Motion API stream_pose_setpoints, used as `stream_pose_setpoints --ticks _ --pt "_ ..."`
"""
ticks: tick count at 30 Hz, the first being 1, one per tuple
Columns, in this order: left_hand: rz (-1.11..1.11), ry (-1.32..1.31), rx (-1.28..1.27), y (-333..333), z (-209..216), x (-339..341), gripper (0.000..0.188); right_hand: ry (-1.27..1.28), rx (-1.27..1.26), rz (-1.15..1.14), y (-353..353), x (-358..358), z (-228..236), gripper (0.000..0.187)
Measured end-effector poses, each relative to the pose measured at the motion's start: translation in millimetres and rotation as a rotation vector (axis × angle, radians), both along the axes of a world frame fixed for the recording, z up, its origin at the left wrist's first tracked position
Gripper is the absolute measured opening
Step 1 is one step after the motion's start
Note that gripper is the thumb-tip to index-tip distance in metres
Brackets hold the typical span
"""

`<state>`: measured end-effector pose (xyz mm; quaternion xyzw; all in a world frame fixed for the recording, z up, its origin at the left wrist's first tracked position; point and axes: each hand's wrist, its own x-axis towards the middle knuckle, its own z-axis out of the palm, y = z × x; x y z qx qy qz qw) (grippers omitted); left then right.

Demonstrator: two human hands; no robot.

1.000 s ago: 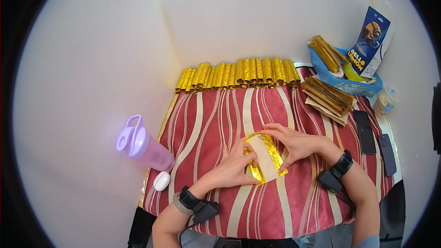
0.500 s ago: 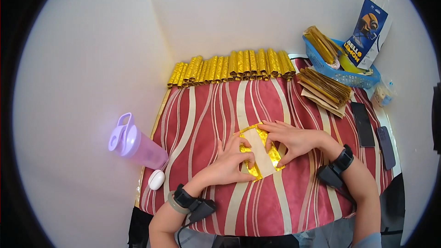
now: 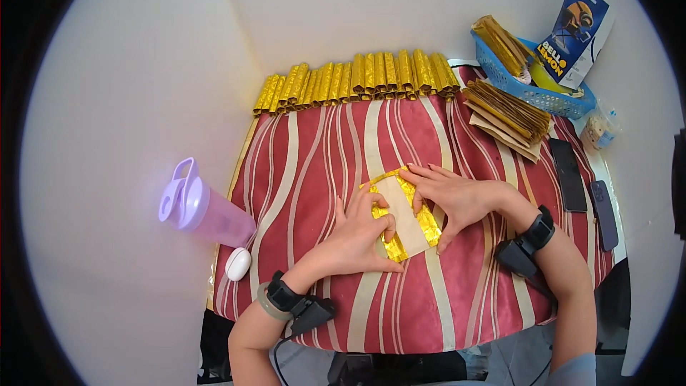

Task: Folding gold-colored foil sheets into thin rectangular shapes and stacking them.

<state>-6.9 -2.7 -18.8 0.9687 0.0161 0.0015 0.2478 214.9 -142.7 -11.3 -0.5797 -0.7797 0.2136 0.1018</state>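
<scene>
A sheet of gold foil paper (image 3: pixel 406 221) lies on the striped cloth in front of me, its plain beige middle facing up and shiny gold strips folded in along both sides. My left hand (image 3: pixel 354 237) grips its left side, with fingers curled over the gold strip and the thumb at the near edge. On the opposite side my right hand (image 3: pixel 459 204) holds the right strip, fingertips at the far corner and thumb by the near right corner. Parts of both strips are hidden under my fingers.
Many gold paper rolls (image 3: pixel 357 80) line the back. At right are a stack of folded gold papers (image 3: pixel 511 111), a blue basket (image 3: pixel 554 102), a clear tub (image 3: pixel 599 129) and two phones (image 3: pixel 568 175). A purple bottle (image 3: pixel 211 211) and white case (image 3: pixel 238 264) stand left.
The whole scene has shifted upward in the picture as my head moved. Both hands keep nearly the same hold on the gold paper, with only slight finger movement.
</scene>
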Motion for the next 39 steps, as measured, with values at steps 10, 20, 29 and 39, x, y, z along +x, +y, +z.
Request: stream_pose_setpoints --ticks 10,20,29,39 --pt "0.022 0.042 -0.043 1 1 -2 0.038 0.091 -0.026 -0.014 -1 1 -2 0.066" --pt "0.038 0.049 -0.075 3 7 -2 0.037 0.072 0.010 -0.108 1 3 7 0.074" --pt "0.131 -0.026 0.001 24 10 -2 0.031 -0.202 0.319 -0.254 -6 -15 4 0.093" --pt "0.047 -0.576 0.160 2 2 9 0.012 -0.297 0.505 -0.550 3 -26 -17 0.080"
